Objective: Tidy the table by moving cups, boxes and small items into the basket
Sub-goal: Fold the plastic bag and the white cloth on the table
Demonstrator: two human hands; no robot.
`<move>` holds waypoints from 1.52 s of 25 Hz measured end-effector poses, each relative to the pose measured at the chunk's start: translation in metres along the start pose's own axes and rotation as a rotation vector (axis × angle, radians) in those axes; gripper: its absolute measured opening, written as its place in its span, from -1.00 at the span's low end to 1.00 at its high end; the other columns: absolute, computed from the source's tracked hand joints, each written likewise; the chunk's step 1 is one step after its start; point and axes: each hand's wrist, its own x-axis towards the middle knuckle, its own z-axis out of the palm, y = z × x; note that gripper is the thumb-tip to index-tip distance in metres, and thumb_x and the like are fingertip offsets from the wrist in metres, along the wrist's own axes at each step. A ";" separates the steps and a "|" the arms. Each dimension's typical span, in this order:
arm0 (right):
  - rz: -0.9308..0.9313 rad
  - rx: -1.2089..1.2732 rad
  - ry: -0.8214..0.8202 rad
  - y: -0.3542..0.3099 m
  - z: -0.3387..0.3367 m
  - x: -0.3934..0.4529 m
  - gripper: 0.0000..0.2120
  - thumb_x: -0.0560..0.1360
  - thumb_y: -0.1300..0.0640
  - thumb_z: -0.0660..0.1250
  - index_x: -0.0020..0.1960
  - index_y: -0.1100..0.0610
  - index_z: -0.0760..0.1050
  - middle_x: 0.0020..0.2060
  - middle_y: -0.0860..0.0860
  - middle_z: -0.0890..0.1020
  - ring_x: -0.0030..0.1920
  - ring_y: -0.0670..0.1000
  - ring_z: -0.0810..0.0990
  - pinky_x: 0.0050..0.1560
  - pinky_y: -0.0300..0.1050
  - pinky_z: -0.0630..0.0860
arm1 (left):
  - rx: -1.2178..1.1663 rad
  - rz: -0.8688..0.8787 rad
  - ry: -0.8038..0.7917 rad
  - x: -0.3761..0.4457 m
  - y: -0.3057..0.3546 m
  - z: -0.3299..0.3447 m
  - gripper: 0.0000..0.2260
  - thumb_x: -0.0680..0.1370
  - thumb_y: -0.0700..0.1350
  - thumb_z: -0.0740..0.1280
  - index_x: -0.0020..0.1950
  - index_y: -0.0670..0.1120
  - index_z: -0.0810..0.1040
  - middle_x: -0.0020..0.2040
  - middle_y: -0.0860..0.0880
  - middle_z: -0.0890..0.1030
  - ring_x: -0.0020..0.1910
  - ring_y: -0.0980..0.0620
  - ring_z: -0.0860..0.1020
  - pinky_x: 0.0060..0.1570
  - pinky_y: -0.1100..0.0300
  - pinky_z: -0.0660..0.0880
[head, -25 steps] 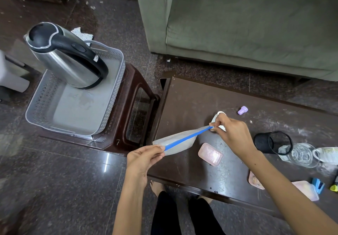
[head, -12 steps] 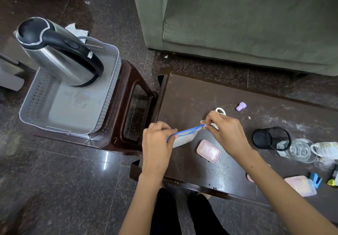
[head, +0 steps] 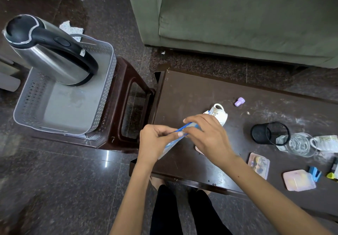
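A clear pouch with a blue zip strip is held over the near left corner of the dark table, between two hands brought close together. The left hand is curled around the pouch's left end, thumb on top of the blue strip, with the forearm rising from the lower edge of the view. The right hand is reached across from the right, its fingertips pinched on the strip just beside the left thumb, wrist bent and back of the hand turned up. A white cup is partly hidden behind the right hand. The grey perforated basket is set on a brown stool to the left of the table, with a steel kettle standing in it.
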 end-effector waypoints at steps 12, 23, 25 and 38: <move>-0.043 -0.002 0.133 -0.008 -0.005 0.004 -0.78 0.49 0.33 0.25 -0.22 0.16 0.62 -0.25 0.01 0.65 -0.32 0.05 0.58 -0.37 -0.11 0.48 | -0.086 0.040 -0.132 -0.006 0.000 -0.004 -0.87 0.42 -0.22 0.46 -0.05 -0.22 0.69 -0.13 -0.12 0.72 -0.08 -0.02 0.68 0.01 0.17 0.59; -0.083 0.054 0.166 -0.005 -0.007 0.006 -0.77 0.50 0.33 0.29 -0.28 0.17 0.60 -0.27 0.00 0.66 -0.35 0.03 0.57 -0.41 -0.13 0.46 | -0.005 0.088 -0.099 -0.004 -0.003 -0.002 -0.89 0.47 -0.20 0.42 -0.05 -0.20 0.69 -0.14 -0.11 0.71 -0.09 -0.03 0.67 0.01 0.09 0.59; -0.080 0.054 0.173 -0.004 -0.007 0.005 -0.82 0.45 0.35 0.36 -0.28 0.16 0.61 -0.27 0.00 0.67 -0.34 0.02 0.59 -0.42 -0.14 0.48 | 0.007 0.091 -0.082 -0.004 -0.004 0.000 -0.89 0.47 -0.19 0.42 -0.06 -0.19 0.70 -0.15 -0.10 0.71 -0.11 -0.01 0.67 -0.01 0.11 0.60; -0.074 0.053 0.226 -0.005 -0.005 0.006 -0.83 0.41 0.34 0.42 -0.33 0.18 0.60 -0.30 0.02 0.65 -0.36 0.03 0.59 -0.49 -0.16 0.43 | -0.016 0.143 -0.023 -0.007 0.000 0.000 -0.91 0.42 -0.28 0.46 -0.09 -0.19 0.71 -0.20 -0.09 0.72 -0.18 0.01 0.68 -0.07 0.07 0.60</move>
